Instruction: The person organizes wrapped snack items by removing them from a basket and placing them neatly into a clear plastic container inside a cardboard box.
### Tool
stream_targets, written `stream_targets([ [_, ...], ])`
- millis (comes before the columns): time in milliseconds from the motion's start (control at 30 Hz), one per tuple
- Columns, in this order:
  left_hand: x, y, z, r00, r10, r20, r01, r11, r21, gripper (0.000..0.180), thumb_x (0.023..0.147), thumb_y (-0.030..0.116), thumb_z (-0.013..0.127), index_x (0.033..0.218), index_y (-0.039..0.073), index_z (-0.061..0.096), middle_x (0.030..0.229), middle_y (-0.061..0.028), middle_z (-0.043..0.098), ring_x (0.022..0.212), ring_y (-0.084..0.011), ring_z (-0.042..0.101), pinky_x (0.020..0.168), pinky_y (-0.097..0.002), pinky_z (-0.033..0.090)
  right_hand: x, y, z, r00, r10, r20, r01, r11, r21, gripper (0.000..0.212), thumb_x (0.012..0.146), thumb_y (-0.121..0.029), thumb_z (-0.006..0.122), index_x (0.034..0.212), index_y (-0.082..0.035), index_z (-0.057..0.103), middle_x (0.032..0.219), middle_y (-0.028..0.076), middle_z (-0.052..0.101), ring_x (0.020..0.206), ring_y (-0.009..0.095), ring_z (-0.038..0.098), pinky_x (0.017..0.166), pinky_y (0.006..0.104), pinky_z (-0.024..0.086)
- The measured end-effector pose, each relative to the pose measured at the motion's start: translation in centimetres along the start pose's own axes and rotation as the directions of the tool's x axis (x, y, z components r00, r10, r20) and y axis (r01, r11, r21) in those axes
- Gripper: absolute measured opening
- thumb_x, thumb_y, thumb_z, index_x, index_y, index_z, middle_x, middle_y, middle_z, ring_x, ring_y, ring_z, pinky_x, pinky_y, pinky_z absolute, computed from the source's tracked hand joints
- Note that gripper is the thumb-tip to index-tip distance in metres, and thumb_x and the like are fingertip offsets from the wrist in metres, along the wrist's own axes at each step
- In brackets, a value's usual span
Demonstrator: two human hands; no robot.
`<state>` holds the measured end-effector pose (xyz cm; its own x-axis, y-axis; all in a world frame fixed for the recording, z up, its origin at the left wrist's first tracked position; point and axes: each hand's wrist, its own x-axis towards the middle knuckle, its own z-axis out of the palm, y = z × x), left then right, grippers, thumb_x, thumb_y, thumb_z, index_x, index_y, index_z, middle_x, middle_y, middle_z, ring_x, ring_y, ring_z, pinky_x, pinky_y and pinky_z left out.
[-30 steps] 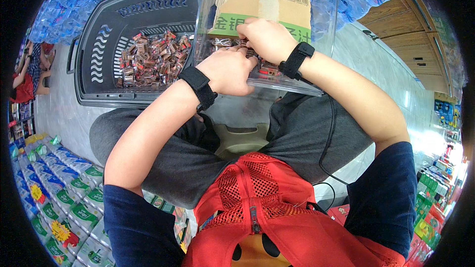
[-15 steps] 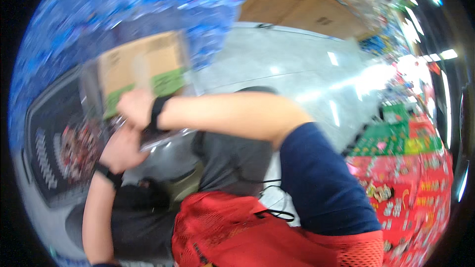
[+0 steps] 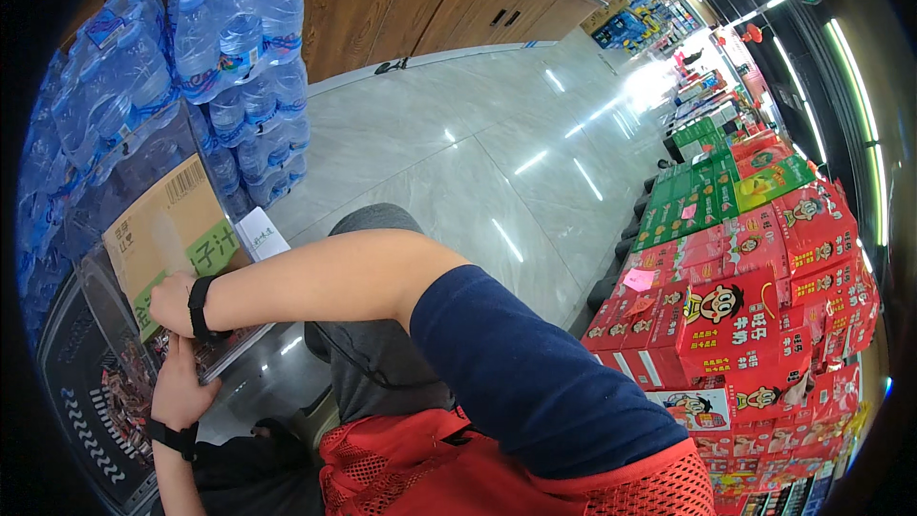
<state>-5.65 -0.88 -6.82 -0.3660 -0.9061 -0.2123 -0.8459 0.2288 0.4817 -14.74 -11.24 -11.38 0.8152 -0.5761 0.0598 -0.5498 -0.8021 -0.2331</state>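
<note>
A brown cardboard box (image 3: 158, 220) with a green band stands tilted inside a clear plastic bin (image 3: 241, 352). My right hand (image 3: 172, 304) lies against the lower part of the box, its fingers curled; what they hold, if anything, is hidden. Just below it, my left hand (image 3: 181, 390) reaches up with fingers stretched out and the thumb apart. The left fingertips are partly covered by the right hand and wrist. Small wrapped candies (image 3: 122, 406), mostly reddish, lie beside the hands in a black crate (image 3: 81, 401).
Shrink-wrapped packs of blue water bottles (image 3: 239, 29) are stacked beyond the bin. Brown wooden cabinets (image 3: 382, 10) line the far side. Stacked red cartons (image 3: 735, 325) and green cartons (image 3: 693, 196) stand on my right, across the grey tiled floor (image 3: 449, 182).
My view has swung to the right and steadied, so the bin and both hands now sit farther left. Both hands stay at the cardboard box, and the right fingers remain curled.
</note>
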Motion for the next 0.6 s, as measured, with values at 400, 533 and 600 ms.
stream_targets([
  [400,1.0,2.4,-3.3,0.951,-0.094,0.296,0.133,0.984,-0.115,0.086,0.06,0.027,0.067,0.13,0.0,0.025,0.134,-0.022,0.026,0.124,-0.0341,0.026,0.099,-0.0349,0.027,-0.3,0.5,-0.2,0.995,-0.054,0.084,0.057,0.998,-0.029,0.02,0.073,-0.016,0.052,0.087,-0.007,0.064,0.09,0.012,0.06,0.083,0.025,0.06,0.066,0.036,0.048],
  [533,0.9,-0.2,-2.1,0.981,-0.009,0.195,0.085,0.92,-0.383,0.063,0.074,0.022,0.058,0.125,-0.004,0.031,0.127,-0.0198,0.037,0.117,-0.0283,0.036,0.096,-0.0318,0.028,-0.4,-0.1,0.0,0.998,-0.052,0.024,0.053,0.998,-0.042,0.023,0.074,-0.019,0.052,0.092,-0.008,0.06,0.093,0.011,0.059,0.085,0.025,0.059,0.068,0.036,0.047],
  [600,1.0,1.0,-3.1,0.975,-0.117,0.191,0.205,0.808,-0.552,0.042,0.088,0.019,0.044,0.121,-0.006,0.035,0.12,-0.0155,0.045,0.111,-0.0212,0.041,0.094,-0.0288,0.028,-0.3,0.0,0.4,0.998,-0.06,-0.009,0.06,0.998,-0.024,0.024,0.075,-0.02,0.051,0.094,-0.008,0.058,0.094,0.011,0.058,0.086,0.025,0.058,0.069,0.0362,0.046],
])
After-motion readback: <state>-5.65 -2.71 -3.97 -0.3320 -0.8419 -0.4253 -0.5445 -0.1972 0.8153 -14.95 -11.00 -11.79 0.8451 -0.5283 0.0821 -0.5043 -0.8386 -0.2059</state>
